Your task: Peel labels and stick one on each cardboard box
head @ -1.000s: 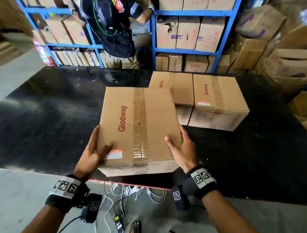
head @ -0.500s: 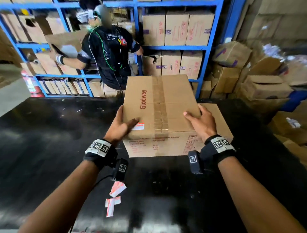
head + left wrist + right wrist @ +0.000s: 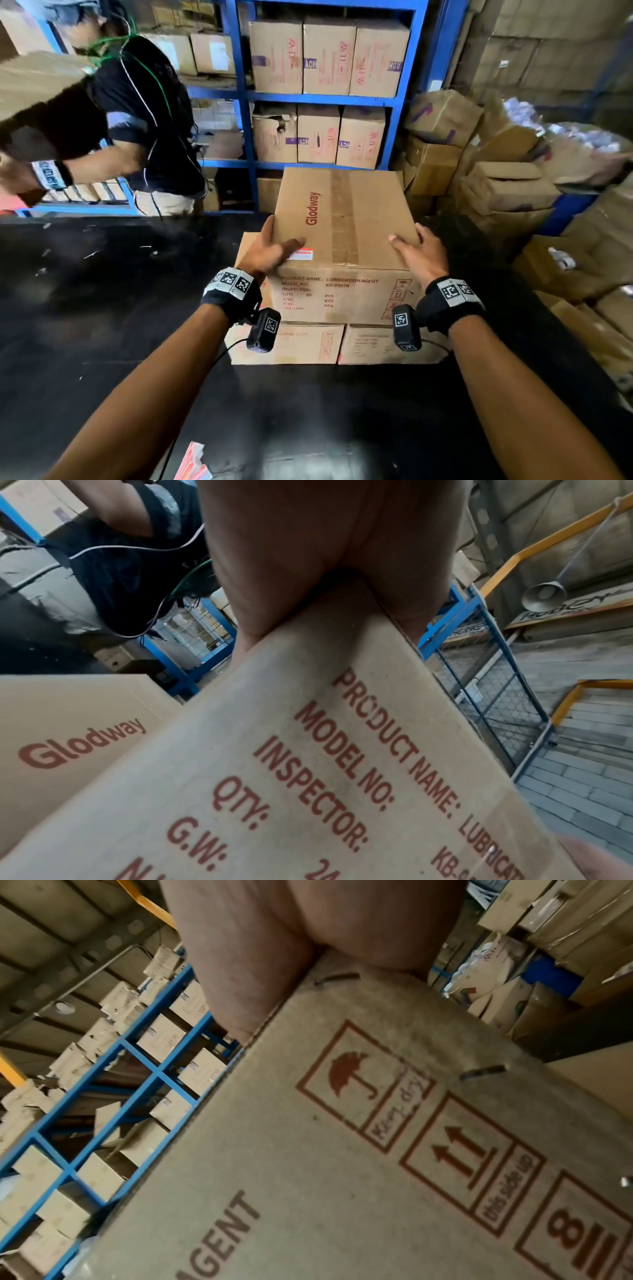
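A taped "Glodway" cardboard box [image 3: 342, 219] carries a red-and-white label [image 3: 301, 254] at its near left corner. My left hand [image 3: 265, 253] grips that corner, thumb on top beside the label. My right hand [image 3: 419, 255] grips the near right corner. The box is over two more boxes, a left one [image 3: 294, 344] and a right one [image 3: 373, 344], side by side on the black table [image 3: 102, 308]; I cannot tell whether it touches them. In the left wrist view my palm [image 3: 308, 547] wraps the box's edge [image 3: 308, 777]. The right wrist view shows the same with my palm [image 3: 308, 920] and the box's printed side [image 3: 308, 1150].
A strip of red-and-white labels [image 3: 193, 460] lies on the table near me. Another person [image 3: 137, 113] carries a box at the far left. Blue shelving [image 3: 246, 96] full of boxes stands behind the table. Loose boxes [image 3: 507, 192] are piled to the right.
Both hands have carried the labelled box away from me across the table and higher, from the near edge to above the two boxes. The other person has turned left with a box.
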### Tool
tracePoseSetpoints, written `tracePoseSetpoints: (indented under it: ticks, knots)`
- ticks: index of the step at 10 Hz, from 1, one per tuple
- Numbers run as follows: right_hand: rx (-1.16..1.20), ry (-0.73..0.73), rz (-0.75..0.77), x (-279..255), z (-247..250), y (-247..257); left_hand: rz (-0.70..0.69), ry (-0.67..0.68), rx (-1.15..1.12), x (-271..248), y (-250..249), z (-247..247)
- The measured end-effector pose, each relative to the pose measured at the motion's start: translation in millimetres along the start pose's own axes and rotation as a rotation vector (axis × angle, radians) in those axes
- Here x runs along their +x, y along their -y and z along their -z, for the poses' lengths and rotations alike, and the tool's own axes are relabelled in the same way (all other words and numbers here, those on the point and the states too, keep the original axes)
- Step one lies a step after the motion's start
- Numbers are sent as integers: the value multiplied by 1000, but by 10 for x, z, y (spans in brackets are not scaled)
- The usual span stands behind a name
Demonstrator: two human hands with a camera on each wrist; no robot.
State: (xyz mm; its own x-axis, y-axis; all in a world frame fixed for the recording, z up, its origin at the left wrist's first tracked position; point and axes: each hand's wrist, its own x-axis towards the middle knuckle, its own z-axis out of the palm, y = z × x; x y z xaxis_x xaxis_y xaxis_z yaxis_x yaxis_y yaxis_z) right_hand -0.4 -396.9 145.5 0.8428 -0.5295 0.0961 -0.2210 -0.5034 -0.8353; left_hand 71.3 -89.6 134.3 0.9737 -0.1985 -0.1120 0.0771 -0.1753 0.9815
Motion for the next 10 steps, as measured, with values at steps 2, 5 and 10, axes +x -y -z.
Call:
tracePoseSetpoints:
  ticks: [2, 5, 10]
  knots:
    - [-42, 36, -40, 232, -114, -149, 4, -27, 12, 189, 11, -147]
    - [-45, 124, -7, 415, -123, -254, 51, -77, 26, 209, 83, -191]
    - [173, 113, -208, -1059, 914, -1390, 39, -335, 8, -1804, 1043, -164]
